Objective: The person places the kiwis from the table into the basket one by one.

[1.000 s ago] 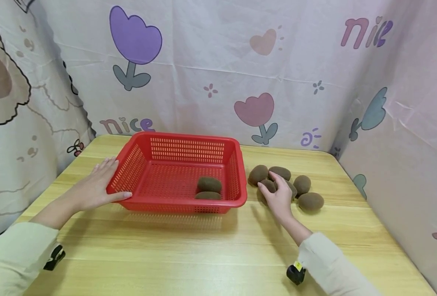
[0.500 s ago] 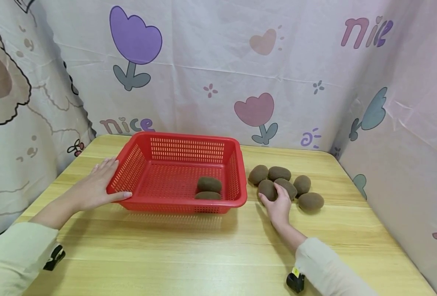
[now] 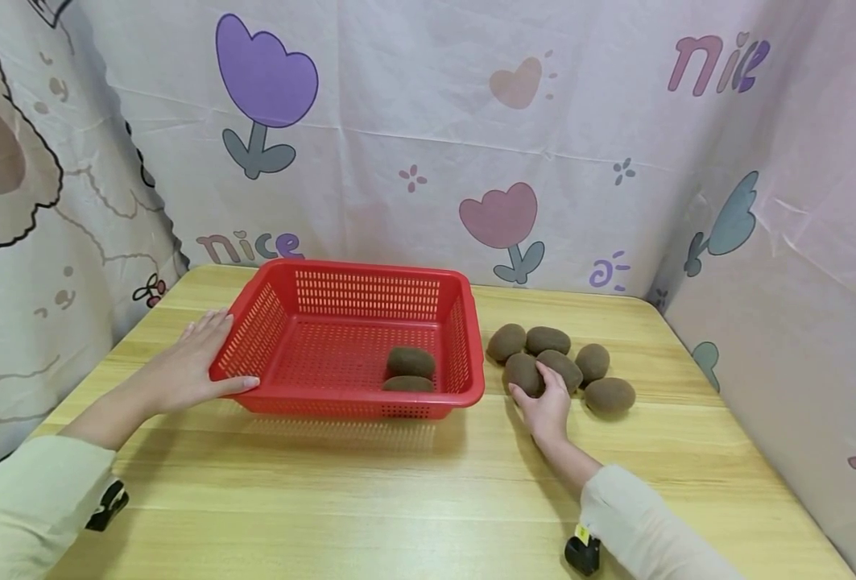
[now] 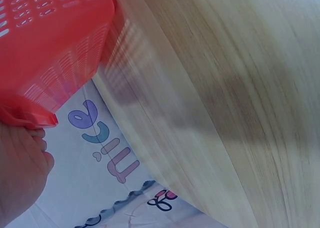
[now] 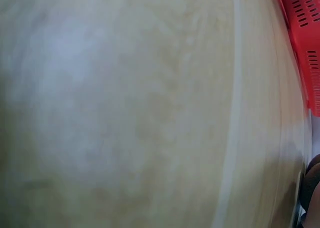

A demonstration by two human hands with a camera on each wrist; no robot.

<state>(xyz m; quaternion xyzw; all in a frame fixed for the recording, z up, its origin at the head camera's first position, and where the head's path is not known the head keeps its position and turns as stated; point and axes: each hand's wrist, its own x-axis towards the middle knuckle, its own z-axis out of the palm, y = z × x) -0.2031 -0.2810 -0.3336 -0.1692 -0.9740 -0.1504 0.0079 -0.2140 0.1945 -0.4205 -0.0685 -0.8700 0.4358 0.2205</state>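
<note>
A red plastic basket [image 3: 362, 393] with slotted walls stands left of the middle of the table. Two brown kiwis [image 3: 409, 362] lie inside it, near its front right corner. My left hand [image 3: 194, 366] grips the basket's left rim, thumb over the front corner; in the left wrist view its fingers curl under the rim. To the right of the basket my right hand [image 3: 547, 412] holds the front left kiwi [image 3: 522, 373] of a loose group between thumb and fingers. The right wrist view shows only a sliver of kiwi and finger at its right edge.
Several other kiwis lie close around the right hand, one oval kiwi [image 3: 609, 397] farthest right and another kiwi [image 3: 506, 343] near the basket's right wall. A patterned curtain [image 3: 399, 121] encloses the wooden table [image 3: 370, 491] at the back and sides.
My right hand has drawn back slightly toward me from over the kiwi group, and its fingers have settled round the front left kiwi. My left hand and the basket stay in place.
</note>
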